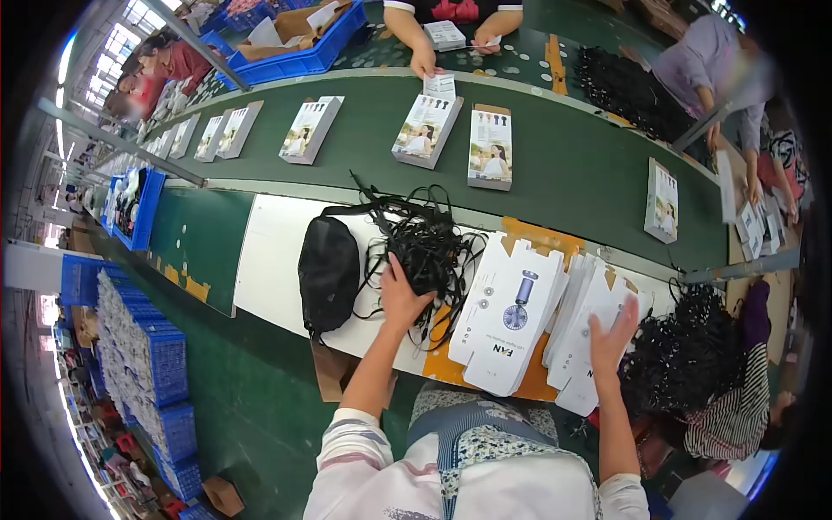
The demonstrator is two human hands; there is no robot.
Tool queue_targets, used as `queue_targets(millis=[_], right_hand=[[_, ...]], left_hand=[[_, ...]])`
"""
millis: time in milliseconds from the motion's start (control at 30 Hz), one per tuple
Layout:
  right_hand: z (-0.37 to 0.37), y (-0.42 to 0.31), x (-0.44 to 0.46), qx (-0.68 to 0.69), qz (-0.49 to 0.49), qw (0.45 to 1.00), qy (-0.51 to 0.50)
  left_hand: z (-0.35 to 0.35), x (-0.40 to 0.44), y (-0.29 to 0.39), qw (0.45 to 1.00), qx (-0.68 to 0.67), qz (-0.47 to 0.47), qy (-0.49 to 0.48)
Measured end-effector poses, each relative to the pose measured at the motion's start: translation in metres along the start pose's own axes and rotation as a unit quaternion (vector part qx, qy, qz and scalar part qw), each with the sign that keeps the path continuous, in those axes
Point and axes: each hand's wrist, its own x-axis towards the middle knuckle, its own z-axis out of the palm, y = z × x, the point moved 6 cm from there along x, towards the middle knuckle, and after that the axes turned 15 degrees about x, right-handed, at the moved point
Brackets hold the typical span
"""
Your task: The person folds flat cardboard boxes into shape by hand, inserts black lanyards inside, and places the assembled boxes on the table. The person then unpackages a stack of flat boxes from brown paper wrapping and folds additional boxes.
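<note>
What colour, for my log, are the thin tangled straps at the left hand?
The tangled straps are black; head view.

This is a factory, at a packing line. A long green belt (364,152) sweeps from about half past nine round to three o'clock, bearing a row of matching printed boxes (427,130). Several people are stationed along it: one person (451,10) at twelve, another worker (706,56) at two, and others in red (184,65) at ten. Parts lie in bulk: tangled black cords (425,247) near the centre and stacked white cartons (510,321) marked FAN at four. Filled blue crates (165,373) stand piled at eight, beside a green floor (264,407).
</note>
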Motion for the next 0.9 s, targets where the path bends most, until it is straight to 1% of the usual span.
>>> queue_targets(millis=[33,100,133,167,200,233,267,300,333,367,400,433,467,500,533,567,600,633,667,700,733,800,833,867,900], right_hand=[[0.016,-0.026,0.01,0.022,-0.05,0.998,-0.035],[0.064,-0.076,0.025,0.062,-0.129,0.98,-0.138],[0.089,-0.104,0.032,0.075,-0.142,0.962,-0.223],[0.113,-0.131,0.036,0.088,-0.153,0.936,-0.306],[0.137,-0.156,0.04,0.095,-0.188,0.911,-0.355],[0.162,-0.175,0.043,0.1,-0.221,0.882,-0.403],[0.187,-0.19,0.048,0.081,-0.263,0.863,-0.425],[0.213,-0.199,0.049,0.062,-0.303,0.84,-0.445],[0.234,-0.198,0.047,0.06,-0.303,0.84,-0.446],[0.258,-0.193,0.039,0.094,-0.265,0.811,-0.514],[0.273,-0.192,0.03,0.127,-0.224,0.775,-0.577],[0.272,-0.201,0.023,0.249,-0.129,0.73,-0.623],[0.271,-0.204,0.018,0.272,-0.065,0.721,-0.633],[0.268,-0.205,0.012,0.294,0.001,0.71,-0.64],[0.26,-0.21,0.006,0.292,0.001,0.71,-0.641],[0.248,-0.22,0.007,0.375,0.006,0.71,-0.595],[0.227,-0.224,0.012,0.45,0.019,0.709,-0.542],[0.201,-0.227,0.022,0.426,0.027,0.757,-0.495],[0.211,-0.21,0.028,0.451,0.084,0.73,-0.507],[0.219,-0.192,0.035,0.474,0.14,0.7,-0.515],[0.186,-0.2,0.05,0.487,0.13,0.723,-0.472],[0.113,-0.222,0.082,0.627,0.24,0.607,-0.425],[0.087,-0.21,0.1,0.684,0.25,0.558,-0.398],[0.062,-0.199,0.118,0.736,0.257,0.504,-0.371],[0.024,-0.192,0.134,0.723,0.196,0.597,-0.287]], left_hand=[[0.012,0.003,0.004,0.999,-0.033,-0.034,-0.019],[0.03,0.015,0.01,0.997,-0.041,-0.027,-0.052],[0.04,0.016,0.01,0.997,-0.043,-0.028,-0.049],[0.051,0.015,0.012,0.997,-0.054,0.008,-0.045],[0.055,0.018,0.014,0.996,-0.064,0.044,-0.04],[0.048,0.024,0.013,0.996,-0.064,0.042,-0.033],[0.045,0.028,0.009,0.973,-0.196,-0.029,-0.122],[0.038,0.027,0.011,0.919,-0.322,-0.097,-0.206],[0.014,0.022,0.02,0.868,-0.43,-0.126,-0.215],[-0.005,0.019,0.023,0.866,-0.432,-0.127,-0.215],[-0.017,0.016,0.023,0.831,-0.478,-0.158,-0.237],[-0.027,0.012,0.024,0.791,-0.522,-0.188,-0.257],[-0.039,0.01,0.023,0.804,-0.516,-0.17,-0.242],[-0.052,0.009,0.021,0.802,-0.518,-0.171,-0.242],[-0.068,0.009,0.026,0.816,-0.499,-0.119,-0.265],[-0.087,0.009,0.03,0.829,-0.476,-0.066,-0.286],[-0.108,0.006,0.042,0.824,-0.48,-0.021,-0.3],[-0.128,0.004,0.052,0.817,-0.483,0.024,-0.314],[-0.143,0.009,0.048,0.831,-0.412,0.1,-0.36],[-0.168,0.014,0.052,0.823,-0.445,0.156,-0.317],[-0.193,0.02,0.054,0.818,-0.453,0.188,-0.298],[-0.204,0.045,0.023,0.842,-0.456,0.163,-0.239],[-0.197,0.056,0.007,0.844,-0.492,0.074,-0.202],[-0.188,0.068,-0.005,0.866,-0.472,0.033,-0.163],[-0.165,0.079,-0.029,0.91,-0.397,0.007,-0.116]])
